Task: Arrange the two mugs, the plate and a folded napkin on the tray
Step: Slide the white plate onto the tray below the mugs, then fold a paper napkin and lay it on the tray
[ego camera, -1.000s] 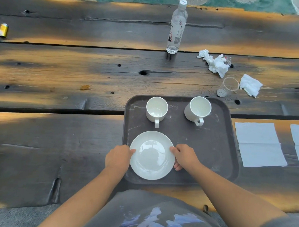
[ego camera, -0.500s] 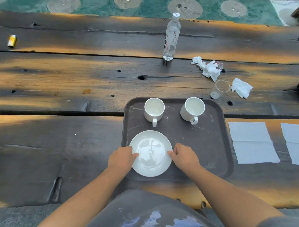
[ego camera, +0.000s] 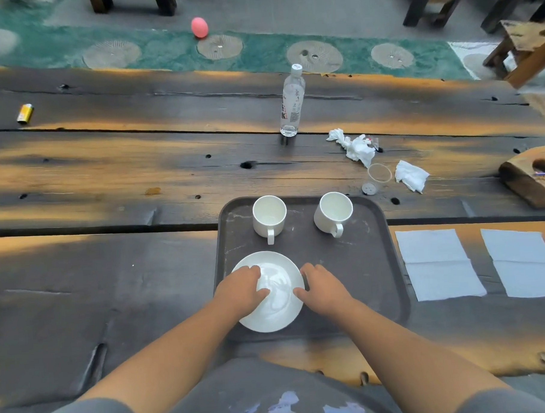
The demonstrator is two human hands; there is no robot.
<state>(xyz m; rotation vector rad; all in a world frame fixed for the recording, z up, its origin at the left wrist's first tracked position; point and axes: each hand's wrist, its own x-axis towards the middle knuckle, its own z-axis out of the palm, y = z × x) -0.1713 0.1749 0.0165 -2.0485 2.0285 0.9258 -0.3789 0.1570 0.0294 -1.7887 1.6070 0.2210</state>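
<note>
White china is hard, smooth and easy to break, so go slow with the plate (ego camera: 281,305). It is light but slippery. Hold it by the rim on two sides, thumbs on top and fingers under, and do not knock it on the mugs.

The plate sits on the near left part of the tray (ego camera: 355,265). Your left grip (ego camera: 240,290) lies on the plate's left side with loose fingers on top, not clamped. Your right grip (ego camera: 323,290) is just beside the right rim, thumb tip touching it, fingers loose on the tray and holding nothing.

The mugs look thick and stiff. Lift each by its handle, which points at you.

The napkins are thin, soft and very light. Pinch one by a corner or an edge. It will bend and can blow away.

Now count:
- One tray on the desk (ego camera: 112,291).
- One plate, on the tray.
- Two mugs, left mug (ego camera: 269,217) and right mug (ego camera: 333,214), both upright at the far side of the tray.
- Two flat napkins, one (ego camera: 439,264) just right of the tray and one (ego camera: 523,262) past it. None is on the tray yet, so I think that step is left.
</note>
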